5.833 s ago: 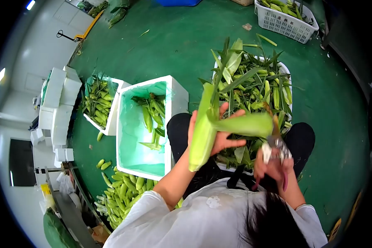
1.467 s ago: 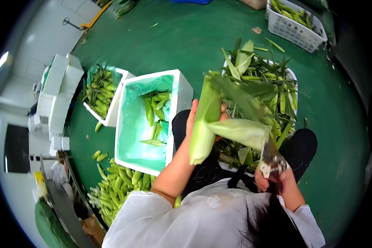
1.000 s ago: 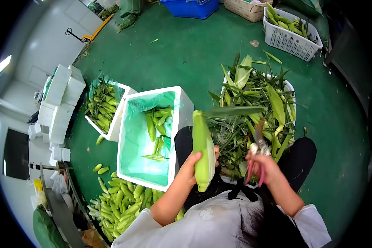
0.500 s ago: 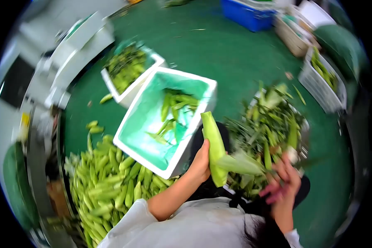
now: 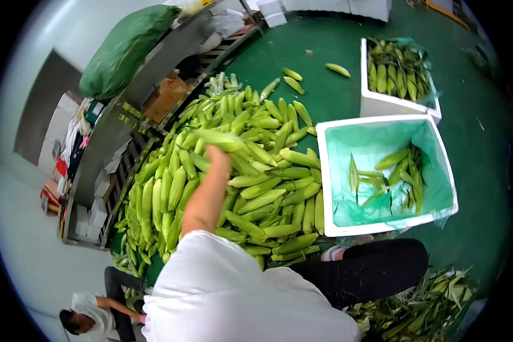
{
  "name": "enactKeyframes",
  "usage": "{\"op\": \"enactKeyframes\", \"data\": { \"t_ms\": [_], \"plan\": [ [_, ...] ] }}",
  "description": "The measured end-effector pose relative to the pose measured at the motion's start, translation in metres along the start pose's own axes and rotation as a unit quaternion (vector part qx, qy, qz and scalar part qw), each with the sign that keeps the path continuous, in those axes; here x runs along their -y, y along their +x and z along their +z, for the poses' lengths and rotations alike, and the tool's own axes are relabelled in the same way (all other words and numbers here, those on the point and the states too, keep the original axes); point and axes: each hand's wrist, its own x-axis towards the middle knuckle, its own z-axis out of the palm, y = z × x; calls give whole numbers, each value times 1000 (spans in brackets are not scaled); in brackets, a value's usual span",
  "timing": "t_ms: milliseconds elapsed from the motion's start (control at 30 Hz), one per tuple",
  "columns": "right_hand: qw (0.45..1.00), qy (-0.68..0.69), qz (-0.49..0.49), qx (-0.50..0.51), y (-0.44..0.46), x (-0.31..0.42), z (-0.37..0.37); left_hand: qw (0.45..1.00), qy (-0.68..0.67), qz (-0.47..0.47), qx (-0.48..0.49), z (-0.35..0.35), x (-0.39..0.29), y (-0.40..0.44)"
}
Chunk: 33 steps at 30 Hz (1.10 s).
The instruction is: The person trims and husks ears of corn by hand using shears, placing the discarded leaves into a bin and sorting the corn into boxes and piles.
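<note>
My left hand (image 5: pixel 217 157) reaches out over a large heap of green corn ears (image 5: pixel 262 199) on the floor. A blurred corn ear (image 5: pixel 222 141) lies at its fingertips, and the hand seems closed around its near side. My right hand is out of view, and so are the pruning shears. To the right of the heap stands a white foam box (image 5: pixel 326 176) lined with green film, with several corn ears (image 5: pixel 392 159) and loose husks inside.
Another foam box (image 5: pixel 376 105) full of corn stands behind. Husk trimmings (image 5: pixel 416 308) lie at the lower right, by my dark-trousered knee. A metal rack (image 5: pixel 111 188) and green sack (image 5: pixel 128 51) line the left. Another person (image 5: pixel 94 313) sits at the lower left.
The view has swung left to the heap. My left hand has moved out over it with a corn ear. My right hand, the shears and most of the trimmings basket have left the view.
</note>
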Motion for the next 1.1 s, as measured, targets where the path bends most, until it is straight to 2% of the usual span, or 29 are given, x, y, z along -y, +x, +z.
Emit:
{"op": "enactKeyframes", "data": {
  "t_ms": [67,133,200,267,300,333,367,400,433,467,500,533,567,600,633,733,767,800,833,867,900,933,967,1000,1033,1067,1100],
  "plan": [
    [983,140,105,48,-16,36,38,994,-30,73,-77,-13,-51,8],
    [942,259,200,74,-33,68,72,992,-30,82,-93,-6,-31,-18],
    [890,340,290,90,-51,77,96,995,91,32,0,30,44,-88],
    [828,395,384,106,-80,54,112,953,238,-81,168,94,139,-214],
    [789,460,390,117,-97,43,120,910,285,-134,269,135,175,-279],
    [789,433,426,93,-114,38,126,822,329,-249,393,145,231,-315],
    [732,476,455,176,-139,-10,118,718,293,-255,578,165,257,-362],
    [588,556,585,-59,-206,-118,109,594,221,-249,732,184,283,-410],
    [632,503,590,2,-198,-78,108,577,217,-125,777,200,335,-418],
    [660,465,589,44,-183,-31,111,602,207,-95,765,222,419,-394],
    [656,451,604,47,-181,-20,111,626,198,-65,751,245,503,-371],
    [654,442,613,41,-177,-15,113,700,365,42,613,251,556,-341],
    [652,432,622,37,-176,-13,110,659,580,126,461,251,591,-326],
    [651,421,630,40,-175,-11,110,606,644,159,440,239,633,-309],
    [650,413,637,40,-173,-10,110,460,738,116,479,227,662,-295],
    [648,391,652,42,-171,-7,106,487,708,58,509,221,653,-315],
    [648,391,652,46,-169,-6,108,567,631,-138,511,218,650,-316],
    [646,392,653,50,-167,-5,109,618,527,-322,486,216,642,-315],
    [647,397,649,57,-163,-6,112,642,398,-485,440,222,632,-311],
    [647,404,644,65,-162,-6,113,668,268,-596,357,223,597,-316],
    [648,411,636,75,-160,-6,114,667,126,-685,264,215,541,-332],
    [650,419,628,84,-158,-7,116,677,209,-631,317,207,486,-348],
    [653,427,618,96,-156,-6,117,657,222,-592,411,190,429,-363],
    [657,438,604,111,-153,-5,118,593,224,-551,543,177,374,-376],
    [662,447,587,129,-150,-3,118,588,189,-544,568,172,322,-404],
    [669,456,566,152,-146,2,118,563,144,-583,568,172,281,-424],
    [676,464,545,174,-143,8,117,575,140,-584,556,177,256,-445]
  ]
}}
